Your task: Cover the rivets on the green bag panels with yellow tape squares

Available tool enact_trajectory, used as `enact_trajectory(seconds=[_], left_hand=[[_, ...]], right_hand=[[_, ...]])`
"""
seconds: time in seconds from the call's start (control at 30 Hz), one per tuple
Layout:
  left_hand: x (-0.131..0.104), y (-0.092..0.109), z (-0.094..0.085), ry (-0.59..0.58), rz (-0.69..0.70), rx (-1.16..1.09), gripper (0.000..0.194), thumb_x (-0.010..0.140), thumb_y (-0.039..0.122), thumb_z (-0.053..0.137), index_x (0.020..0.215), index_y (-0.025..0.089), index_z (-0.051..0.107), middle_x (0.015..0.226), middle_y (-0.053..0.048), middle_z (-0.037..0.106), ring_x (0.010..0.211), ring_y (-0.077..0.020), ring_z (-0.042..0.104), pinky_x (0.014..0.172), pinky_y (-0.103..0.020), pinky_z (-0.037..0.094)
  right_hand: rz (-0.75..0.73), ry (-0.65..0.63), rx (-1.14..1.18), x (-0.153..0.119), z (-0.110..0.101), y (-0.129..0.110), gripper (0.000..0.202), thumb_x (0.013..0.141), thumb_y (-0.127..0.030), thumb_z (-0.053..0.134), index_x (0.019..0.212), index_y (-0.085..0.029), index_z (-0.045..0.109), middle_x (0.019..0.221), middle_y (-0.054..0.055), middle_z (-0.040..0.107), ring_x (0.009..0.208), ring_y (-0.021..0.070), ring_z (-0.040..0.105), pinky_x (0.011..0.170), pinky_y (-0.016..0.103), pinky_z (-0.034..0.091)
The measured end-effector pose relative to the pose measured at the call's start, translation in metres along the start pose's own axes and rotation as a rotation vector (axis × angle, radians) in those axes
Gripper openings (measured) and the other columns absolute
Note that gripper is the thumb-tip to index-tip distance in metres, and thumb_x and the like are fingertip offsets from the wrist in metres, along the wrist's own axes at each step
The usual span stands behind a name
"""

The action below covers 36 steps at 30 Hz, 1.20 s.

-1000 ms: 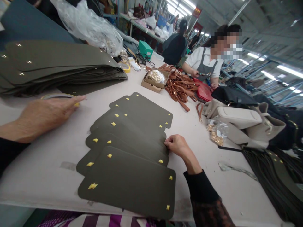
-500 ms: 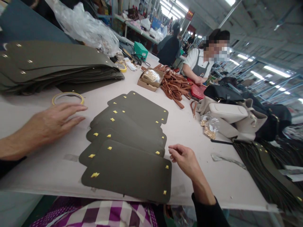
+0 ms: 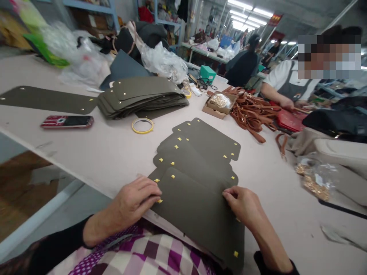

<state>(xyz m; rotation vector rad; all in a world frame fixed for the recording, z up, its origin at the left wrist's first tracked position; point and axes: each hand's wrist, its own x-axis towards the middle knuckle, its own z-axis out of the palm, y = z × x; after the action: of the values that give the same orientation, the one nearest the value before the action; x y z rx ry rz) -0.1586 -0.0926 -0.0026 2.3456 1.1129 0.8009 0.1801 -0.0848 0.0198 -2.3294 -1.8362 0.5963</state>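
Observation:
Several dark olive panels with rounded corners (image 3: 206, 133) overlap in a fanned row on the table, with small yellow tape pieces near their corners. The nearest olive panel (image 3: 197, 214) reaches past the table's front edge towards my body. At its left edge, beside a tape piece, my left hand (image 3: 137, 200) has its fingers pressed together on it. The thumb and fingertips of my right hand (image 3: 243, 204) pinch near its upper right corner, hiding part of that side.
A roll of yellow tape (image 3: 142, 126) lies left of the row, near a stack of olive panels (image 3: 146, 91) and a red phone (image 3: 67, 122). Brown straps (image 3: 249, 110) and a small box (image 3: 218, 103) lie at the back. Across the table a person (image 3: 286, 88) handles something red.
My view has swung left. My left hand has come from beside the tape roll to the nearest panel's left edge. My right hand has moved onto that panel, which now sits closer to me.

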Motion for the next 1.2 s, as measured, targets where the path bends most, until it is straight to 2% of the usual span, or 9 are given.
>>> enact_trajectory(seconds=[0.17, 0.3, 0.4, 0.5, 0.63, 0.73, 0.9, 1.07, 1.2], left_hand=[[-0.007, 0.011, 0.013, 0.025, -0.026, 0.031, 0.011, 0.093, 0.017, 0.048, 0.096, 0.019, 0.059, 0.087, -0.002, 0.065, 0.081, -0.0144, 0.057, 0.075, -0.028, 0.047], [-0.008, 0.012, 0.02, 0.052, -0.039, 0.054, 0.011, 0.093, 0.017, 0.047, 0.09, 0.018, 0.057, 0.082, -0.002, 0.063, 0.077, -0.0149, 0.055, 0.071, -0.028, 0.046], [-0.007, 0.009, 0.024, 0.057, -0.048, 0.083, 0.009, 0.092, 0.02, 0.049, 0.089, 0.018, 0.056, 0.083, -0.002, 0.062, 0.078, -0.0161, 0.056, 0.073, -0.029, 0.045], [-0.009, 0.004, 0.027, 0.07, -0.025, 0.083, 0.006, 0.091, 0.021, 0.051, 0.092, 0.019, 0.056, 0.086, -0.002, 0.063, 0.081, -0.0168, 0.057, 0.076, -0.031, 0.045], [-0.012, 0.0, 0.032, 0.094, 0.022, 0.095, 0.005, 0.09, 0.023, 0.053, 0.093, 0.02, 0.057, 0.088, -0.002, 0.064, 0.082, -0.0176, 0.058, 0.079, -0.033, 0.045], [-0.015, -0.003, 0.033, 0.103, 0.04, 0.11, 0.005, 0.09, 0.022, 0.054, 0.094, 0.02, 0.056, 0.088, -0.002, 0.064, 0.082, -0.0178, 0.058, 0.079, -0.033, 0.045], [-0.019, -0.004, 0.031, 0.088, 0.051, 0.073, 0.01, 0.088, 0.021, 0.056, 0.098, 0.021, 0.055, 0.091, -0.002, 0.064, 0.085, -0.0177, 0.059, 0.08, -0.033, 0.047], [-0.01, -0.007, 0.018, 0.131, -0.039, 0.027, 0.014, 0.09, 0.029, 0.053, 0.103, 0.024, 0.054, 0.099, -0.002, 0.063, 0.094, -0.0186, 0.06, 0.086, -0.033, 0.049], [0.006, -0.018, 0.009, 0.159, -0.152, 0.071, 0.022, 0.09, 0.039, 0.049, 0.107, 0.025, 0.053, 0.115, -0.003, 0.058, 0.107, -0.0224, 0.056, 0.1, -0.041, 0.042]], right_hand=[[-0.046, 0.043, -0.107, -0.001, 0.005, -0.004, 0.02, 0.078, -0.028, 0.055, 0.066, -0.025, 0.071, 0.072, 0.004, 0.074, 0.069, 0.0225, 0.067, 0.061, 0.03, 0.043], [-0.047, 0.058, 0.003, -0.013, -0.003, -0.006, 0.024, 0.079, -0.033, 0.053, 0.08, -0.023, 0.074, 0.076, 0.005, 0.074, 0.072, 0.0215, 0.068, 0.066, 0.03, 0.047], [-0.024, 0.075, 0.165, -0.034, -0.015, 0.002, 0.03, 0.079, -0.037, 0.052, 0.092, -0.02, 0.073, 0.082, 0.005, 0.075, 0.074, 0.0197, 0.068, 0.069, 0.029, 0.05], [0.05, 0.063, 0.273, -0.063, -0.021, 0.015, 0.028, 0.078, -0.038, 0.054, 0.088, -0.018, 0.072, 0.081, 0.005, 0.074, 0.07, 0.019, 0.067, 0.067, 0.028, 0.05], [0.142, -0.055, 0.32, -0.1, -0.011, 0.026, 0.023, 0.077, -0.035, 0.057, 0.081, -0.018, 0.072, 0.073, 0.005, 0.073, 0.065, 0.0182, 0.065, 0.061, 0.026, 0.048], [0.165, -0.079, 0.283, -0.113, 0.002, 0.025, 0.02, 0.077, -0.033, 0.057, 0.081, -0.019, 0.072, 0.074, 0.004, 0.073, 0.068, 0.0183, 0.065, 0.061, 0.026, 0.046], [0.167, -0.113, 0.203, -0.113, 0.012, 0.02, 0.02, 0.079, -0.03, 0.053, 0.078, -0.02, 0.071, 0.073, 0.003, 0.072, 0.069, 0.0189, 0.065, 0.063, 0.027, 0.043], [0.115, -0.148, 0.265, -0.106, 0.006, 0.027, 0.017, 0.079, -0.029, 0.056, 0.075, -0.02, 0.07, 0.069, 0.001, 0.071, 0.065, 0.0171, 0.063, 0.06, 0.024, 0.043], [0.174, 0.048, 0.373, -0.094, 0.0, 0.032, 0.028, 0.082, -0.042, 0.056, 0.079, -0.018, 0.07, 0.071, 0.004, 0.071, 0.065, 0.0167, 0.063, 0.059, 0.023, 0.045]])
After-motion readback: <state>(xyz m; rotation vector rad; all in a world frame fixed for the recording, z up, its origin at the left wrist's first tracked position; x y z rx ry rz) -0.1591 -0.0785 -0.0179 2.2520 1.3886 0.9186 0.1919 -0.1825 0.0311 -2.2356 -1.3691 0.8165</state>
